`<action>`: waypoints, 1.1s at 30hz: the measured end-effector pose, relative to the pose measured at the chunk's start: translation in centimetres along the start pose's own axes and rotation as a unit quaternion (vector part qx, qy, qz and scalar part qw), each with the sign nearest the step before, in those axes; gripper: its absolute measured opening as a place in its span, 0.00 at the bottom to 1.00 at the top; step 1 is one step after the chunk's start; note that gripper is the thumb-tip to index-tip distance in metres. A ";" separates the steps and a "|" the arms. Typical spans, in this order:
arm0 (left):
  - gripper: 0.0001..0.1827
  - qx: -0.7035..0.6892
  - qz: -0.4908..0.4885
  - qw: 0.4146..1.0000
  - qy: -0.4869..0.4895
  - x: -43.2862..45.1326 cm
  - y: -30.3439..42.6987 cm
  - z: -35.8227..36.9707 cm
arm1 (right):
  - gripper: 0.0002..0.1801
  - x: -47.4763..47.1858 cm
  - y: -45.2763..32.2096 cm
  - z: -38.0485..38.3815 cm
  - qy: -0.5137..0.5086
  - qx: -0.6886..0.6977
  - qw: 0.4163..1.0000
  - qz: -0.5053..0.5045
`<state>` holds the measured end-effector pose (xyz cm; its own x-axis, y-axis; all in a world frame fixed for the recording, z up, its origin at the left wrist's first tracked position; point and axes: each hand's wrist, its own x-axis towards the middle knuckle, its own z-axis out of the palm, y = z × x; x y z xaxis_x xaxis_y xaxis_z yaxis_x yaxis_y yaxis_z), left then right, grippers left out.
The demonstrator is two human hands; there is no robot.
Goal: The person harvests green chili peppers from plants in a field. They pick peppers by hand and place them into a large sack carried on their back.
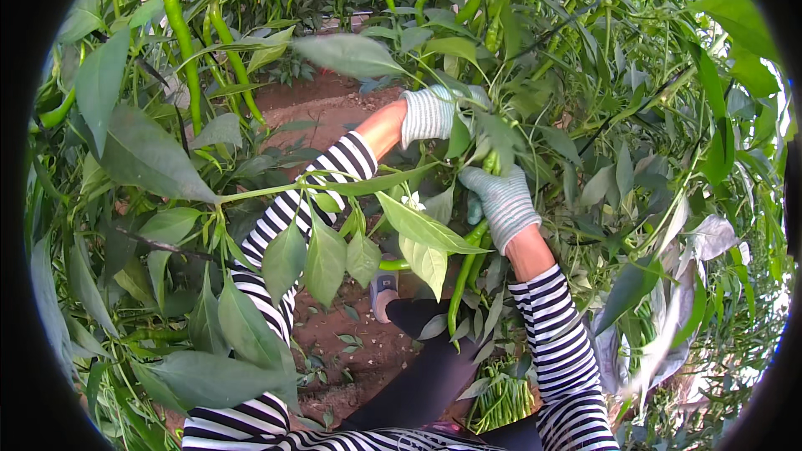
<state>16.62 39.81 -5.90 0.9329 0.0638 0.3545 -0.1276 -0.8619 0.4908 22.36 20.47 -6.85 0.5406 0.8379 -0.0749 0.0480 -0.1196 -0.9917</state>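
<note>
My right hand (503,203), in a striped pale-green knit glove, is closed around long green chili peppers (462,282). Their lower ends hang below the palm, and a bit of green shows above the thumb. Just above and to the left, my left hand (432,114) wears a matching glove and reaches in among the pepper plant's stems. Leaves hide its fingers, so whether it grips anything is unclear. In front of my left forearm stretches a leafy pepper branch (263,193) bearing a small white flower (413,201).
More long green peppers (182,31) hang at the upper left. A heap of picked peppers (504,398) lies low beside my leg (413,382). Crumpled greyish plastic sheeting (673,319) is at the right. Brown soil (332,106) runs between dense plants.
</note>
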 end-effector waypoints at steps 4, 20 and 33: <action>0.18 0.087 0.099 0.972 0.195 1.6 -0.8 1.6 | 0.11 0.5 0.1 -0.1 -0.033 0.027 0.999 -0.017; 0.12 0.005 -0.113 0.905 0.410 -1.5 -1.3 -5.1 | 0.10 -0.7 0.9 -9.2 0.032 0.227 0.968 -0.106; 0.20 -0.064 -0.195 0.935 0.288 2.6 -1.9 8.3 | 0.15 0.6 1.9 -10.1 0.088 0.254 0.957 -0.110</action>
<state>22.07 37.44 -12.54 0.5850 0.6528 0.4813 0.1104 -0.6520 0.7502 31.28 15.36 -7.71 0.7000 0.7046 0.1163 -0.2130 0.3615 -0.9077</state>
